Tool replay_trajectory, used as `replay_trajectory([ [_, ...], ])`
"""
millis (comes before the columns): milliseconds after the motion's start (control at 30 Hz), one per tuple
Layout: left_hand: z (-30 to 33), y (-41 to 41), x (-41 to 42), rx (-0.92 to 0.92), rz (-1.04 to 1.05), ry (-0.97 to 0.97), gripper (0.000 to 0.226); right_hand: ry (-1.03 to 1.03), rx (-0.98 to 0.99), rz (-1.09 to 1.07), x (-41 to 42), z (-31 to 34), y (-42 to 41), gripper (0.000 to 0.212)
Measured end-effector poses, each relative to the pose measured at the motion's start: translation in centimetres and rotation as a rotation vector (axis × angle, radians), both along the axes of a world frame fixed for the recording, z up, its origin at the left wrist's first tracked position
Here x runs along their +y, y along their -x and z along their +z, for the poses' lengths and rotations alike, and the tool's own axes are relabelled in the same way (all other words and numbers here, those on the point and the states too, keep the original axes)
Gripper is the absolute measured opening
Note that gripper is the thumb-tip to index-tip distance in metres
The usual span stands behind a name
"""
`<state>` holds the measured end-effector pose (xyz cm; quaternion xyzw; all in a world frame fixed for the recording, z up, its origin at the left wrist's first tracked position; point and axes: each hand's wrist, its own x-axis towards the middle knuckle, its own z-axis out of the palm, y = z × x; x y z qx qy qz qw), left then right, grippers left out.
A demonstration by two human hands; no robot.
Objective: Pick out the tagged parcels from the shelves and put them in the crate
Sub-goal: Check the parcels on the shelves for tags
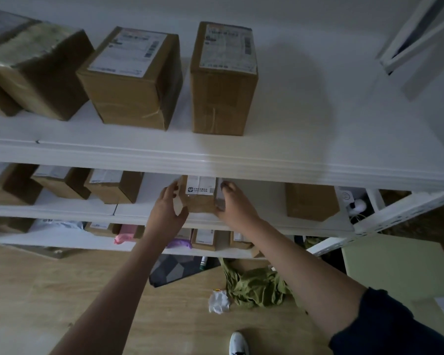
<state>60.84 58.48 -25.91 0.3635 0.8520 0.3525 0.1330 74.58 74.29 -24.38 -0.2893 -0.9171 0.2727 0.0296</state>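
Both hands clamp a small labelled box (pixel 199 194) at the front edge of the middle shelf (pixel 267 224): left hand (pixel 168 208) and right hand (pixel 235 203), fingers curled round its sides. The shelf above sits close; lifting too high could knock the box loose.

Brown parcels (pixel 200 198), white labels; white shelves (pixel 215 160); olive cloth (pixel 256 285).

shelf lip (pixel 215 162) overhead, box (pixel 312 201) rightward (gap between)

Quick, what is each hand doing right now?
Left hand: holds the left side of the small brown cardboard parcel.
Right hand: holds its right side.
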Motion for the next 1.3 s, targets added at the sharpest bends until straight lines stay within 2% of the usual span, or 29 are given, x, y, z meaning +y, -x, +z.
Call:
replay_trajectory([
  [100,0.8,-2.0,-0.9,0.059,0.023,-0.058,0.066,-0.017,-0.019,-0.04,0.5,0.6,-2.8,0.073],
  [233,1.9,-5.4,-0.8,0.289,-0.151,-0.147,0.058,-0.022,-0.039,-0.11,1.0,1.4,-7.9,0.072],
  [367,2.5,-8.6,0.6,0.359,-0.278,-0.142,0.051,-0.015,-0.028,-0.213,1.4,2.1,-13.5,0.068],
  [800,2.3,-16.8,5.2,0.055,-0.433,0.045,0.049,-0.044,-0.012,-0.434,2.0,3.7,-26.4,0.061],
  [967,1.3,-18.6,8.1,-0.014,-0.445,0.072,0.053,-0.003,-0.028,-0.495,4.4,2.5,-27.4,0.069],
  [1067,0.4,-19.0,10.2,-0.017,-0.452,0.094,0.055,0.06,-0.075,-0.529,6.7,1.6,-26.9,0.065],
  [1200,-0.7,-18.9,13.3,-0.032,-0.431,0.119,0.059,0.097,-0.116,-0.498,9.9,0.6,-25.8,0.075],
  [1300,-1.6,-18.7,15.5,-0.059,-0.416,0.144,0.062,0.129,-0.134,-0.51,12.4,-0.3,-24.9,0.074],
])
